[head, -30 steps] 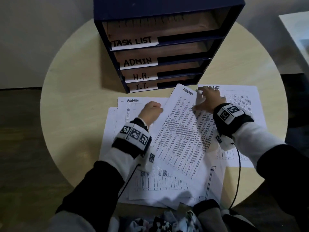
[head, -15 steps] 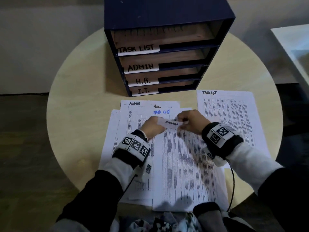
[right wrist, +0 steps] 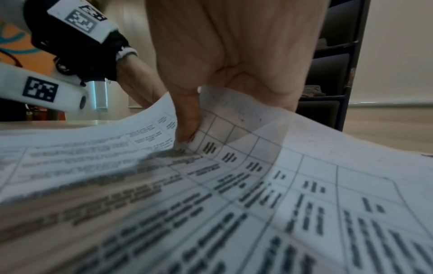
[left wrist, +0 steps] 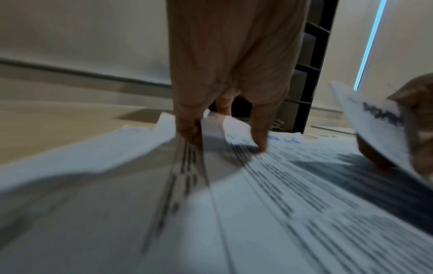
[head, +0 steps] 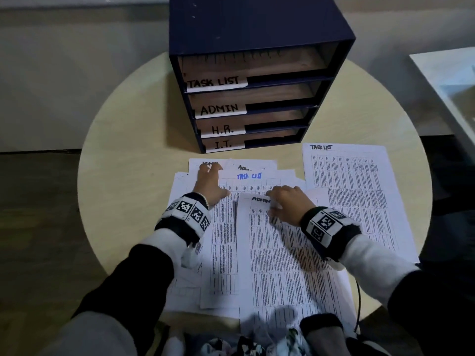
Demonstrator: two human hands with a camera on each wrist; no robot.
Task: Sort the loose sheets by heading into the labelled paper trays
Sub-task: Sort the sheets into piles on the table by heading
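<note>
Tray rack blocks the far side; bare table lies left.

The left hand is covering part of an ADMIN heading, and overlapping sheets are hiding another. Table print is staying too small to read; motion is blurring the left wrist view.

Round table: tray rack, loose sheets.
</note>
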